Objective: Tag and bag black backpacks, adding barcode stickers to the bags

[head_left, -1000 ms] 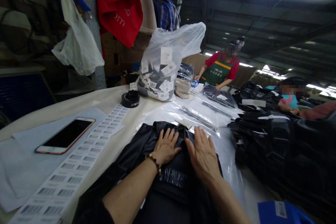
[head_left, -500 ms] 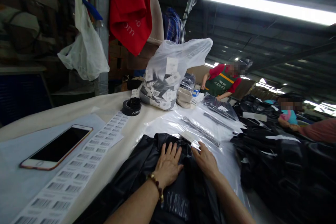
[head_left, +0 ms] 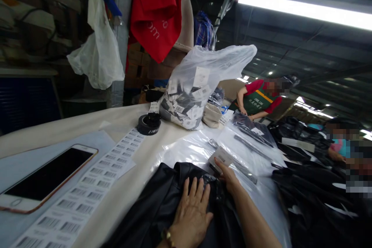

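A black leather-like garment (head_left: 158, 205) lies on the pale table (head_left: 124, 118) in front of me. My left hand (head_left: 193, 211) rests flat on it with the fingers stretched out and holds nothing. My right hand (head_left: 228, 176) is at the garment's collar, its fingers pinched on a white paper tag (head_left: 221, 158) that hangs off the garment. Clear plastic bags (head_left: 192, 149) lie just beyond the garment.
A phone (head_left: 43, 178) and a strip of barcode labels (head_left: 93, 178) lie at the left. A black tape roll (head_left: 148, 124) and a plastic bag of tags (head_left: 196, 89) stand behind. Black garments (head_left: 314, 186) are piled at the right. Two other people work at the far side.
My right hand went from lying flat on the garment to reaching forward and pinching the white tag. The view has shifted down and left.
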A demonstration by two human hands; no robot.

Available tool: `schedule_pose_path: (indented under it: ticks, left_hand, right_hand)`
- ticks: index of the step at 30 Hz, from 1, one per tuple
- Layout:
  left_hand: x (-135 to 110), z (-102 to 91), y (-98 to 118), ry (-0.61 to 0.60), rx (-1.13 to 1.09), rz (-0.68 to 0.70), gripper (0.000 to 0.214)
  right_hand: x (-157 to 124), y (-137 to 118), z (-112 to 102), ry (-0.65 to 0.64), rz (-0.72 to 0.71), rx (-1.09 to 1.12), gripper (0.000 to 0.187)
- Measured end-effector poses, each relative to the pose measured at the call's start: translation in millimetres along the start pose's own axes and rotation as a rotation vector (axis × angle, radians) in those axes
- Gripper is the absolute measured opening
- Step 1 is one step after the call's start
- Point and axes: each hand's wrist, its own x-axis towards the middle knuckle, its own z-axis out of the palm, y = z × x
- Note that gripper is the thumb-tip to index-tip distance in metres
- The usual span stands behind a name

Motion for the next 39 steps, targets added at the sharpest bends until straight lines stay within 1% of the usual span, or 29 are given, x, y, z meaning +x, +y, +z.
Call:
schedule_pose_path:
  ticks: [3, 5, 8, 12, 15, 17, 19, 21, 23, 25, 26, 29, 31, 33, 36, 39]
  left_hand:
    - [1, -1.7, 0, -0.009, -0.014, -0.016, 0.062]
    - [2, -1.5, 0, -0.007, -0.024, -0.02, 0.061]
    - [2, 0.1, 0, -0.006, -0.039, -0.023, 0.061]
    - [2, -0.2, 0, -0.019, -0.062, -0.022, 0.061]
    - [2, -4.5, 2, -0.045, -0.082, -0.032, 0.064]
    - [2, -7.4, 3, -0.062, -0.09, -0.039, 0.064]
    - [2, -8.4, 3, -0.059, -0.094, -0.038, 0.062]
    - [1, -6.9, 2, -0.037, -0.1, -0.032, 0.061]
    - [1, -3.7, 1, -0.005, -0.118, -0.025, 0.061]
    - [2, -0.6, -1, 0.052, -0.171, -0.023, 0.061]
    - [3, 0.5, -2, 0.093, -0.219, -0.031, 0.059]
    - [10, 0.0, -5, 0.204, -0.378, -0.088, 0.046]
    - [16, -3.0, -8, 0.246, -0.454, -0.129, 0.037]
    - [21, -6.9, -11, 0.278, -0.509, -0.165, 0.033]
    - [24, -11.4, -14, 0.336, -0.557, -0.227, 0.034]
    - [22, -12.0, -13, 0.365, -0.552, -0.234, 0.028]
  right_hand:
    - [15, -4, 1, -0.021, 0.311, 0.223, 0.031]
    - [21, -8, 0, -0.014, 0.436, 0.36, 0.028]
    - [24, -12, -1, 0.002, 0.518, 0.542, 0.027]
    - [25, -15, 3, 0.038, 0.53, 0.702, 0.023]
    - [29, -21, 3, 0.112, 0.448, 0.784, 0.02]
    - [32, -28, -1, 0.155, 0.356, 0.82, 0.018]
    - [31, -38, -8, 0.169, 0.263, 0.829, 0.017]
    - [25, -48, -16, 0.145, 0.169, 0.814, 0.017]
    - [12, -55, -24, 0.08, 0.067, 0.783, 0.028]
    - [-8, -57, -31, -0.003, -0.026, 0.726, 0.037]
    - [-20, -57, -35, -0.041, -0.063, 0.684, 0.036]
    - [-60, -48, -43, -0.131, -0.149, 0.514, 0.018]
    - [-84, -38, -45, -0.171, -0.199, 0.396, 0.011]
    - [-102, -28, -45, -0.186, -0.235, 0.303, 0.009]
    - [-114, -16, -43, -0.169, -0.268, 0.234, 0.011]
    - [-117, -11, -42, -0.165, -0.308, 0.207, 0.018]
